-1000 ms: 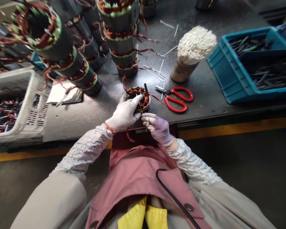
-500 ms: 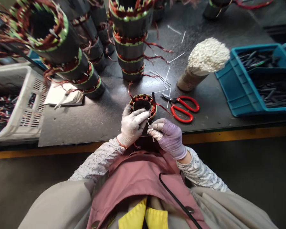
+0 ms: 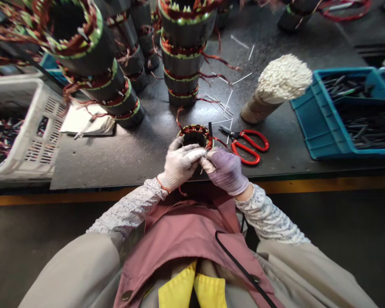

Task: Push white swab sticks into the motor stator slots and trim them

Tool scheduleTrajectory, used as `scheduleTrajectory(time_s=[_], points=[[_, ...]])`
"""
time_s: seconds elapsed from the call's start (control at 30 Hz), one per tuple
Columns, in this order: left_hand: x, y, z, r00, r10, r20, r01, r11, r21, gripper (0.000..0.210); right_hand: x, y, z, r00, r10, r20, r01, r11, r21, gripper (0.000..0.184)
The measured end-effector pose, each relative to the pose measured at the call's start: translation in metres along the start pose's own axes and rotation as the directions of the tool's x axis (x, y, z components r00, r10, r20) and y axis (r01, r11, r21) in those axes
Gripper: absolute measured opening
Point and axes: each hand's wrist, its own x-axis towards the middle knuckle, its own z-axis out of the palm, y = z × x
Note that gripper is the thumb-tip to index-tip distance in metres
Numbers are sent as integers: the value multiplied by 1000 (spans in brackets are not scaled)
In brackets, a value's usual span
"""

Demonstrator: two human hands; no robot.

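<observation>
A motor stator (image 3: 195, 133) with copper windings and pale green insulation stands at the table's front edge, reddish wire leads sticking out. My left hand (image 3: 182, 162), in a white glove, lies against its near side, thumb at the left rim and fingertips closed at the near right. My right hand (image 3: 226, 171), in a purple glove with whitish fingertips, meets those fingertips in a pinch. What lies between them is hidden now; a thin white piece showed there earlier. Red-handled cutters (image 3: 248, 145) lie just right of the stator, beside several thin white tubes (image 3: 223, 107).
Stacked stators (image 3: 182, 64) rise behind, with a leaning stack (image 3: 105, 85) to the left. A bundle of white tubes (image 3: 284, 79) stands in a holder. A blue bin (image 3: 311, 124) of dark pieces is at right, a white crate (image 3: 45, 128) and a paper pad (image 3: 86, 119) at left.
My right hand has moved up and left and turned, so its fingertips now touch my left hand's. The thin white piece between them has gone out of sight. The camera view has shifted slightly.
</observation>
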Motion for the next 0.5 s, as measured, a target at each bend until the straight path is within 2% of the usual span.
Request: scheduleTrajectory(time_s=[0.1, 0.17, 0.2, 0.23, 0.27, 0.3, 0.37, 0.4, 0.43, 0.47, 0.5], points=[[2, 0, -9, 996, -4, 85, 5, 1000, -12, 31, -2, -1, -18, 992, -99, 73, 92, 990, 104, 23], [4, 1, -15, 986, 11, 164, -10, 1000, -10, 48, -6, -6, -28, 998, -31, 54, 20, 981, 194, 20], [5, 1, -18, 980, 9, 198, -9, 1000, 0, 56, -9, -10, -32, 998, 57, 27, -62, 961, 268, 20], [7, 2, -20, 974, -5, 228, 2, 1000, 15, 62, -12, -16, -34, 985, 169, 22, -165, 913, 374, 21], [9, 3, -22, 967, -30, 255, 22, 999, 33, 65, -15, -22, -34, 957, 278, 80, -281, 822, 495, 25], [12, 4, -24, 958, -59, 282, 45, 997, 56, 66, -16, -28, -34, 913, 360, 194, -400, 691, 602, 28], [18, 5, -25, 935, -98, 340, 67, 993, 101, 66, -13, -37, -33, 811, 392, 434, -573, 388, 722, 34], [21, 6, -25, 924, -96, 369, 55, 991, 120, 66, -7, -38, -33, 777, 381, 502, -613, 270, 743, 36], [24, 6, -25, 915, -87, 394, 36, 990, 136, 66, 2, -36, -32, 765, 387, 515, -617, 212, 758, 39], [27, 7, -24, 909, -81, 409, 20, 988, 152, 66, 13, -33, -31, 778, 415, 472, -593, 236, 770, 40], [29, 8, -24, 905, -83, 417, 14, 986, 167, 66, 26, -27, -29, 799, 448, 401, -558, 303, 773, 40]])
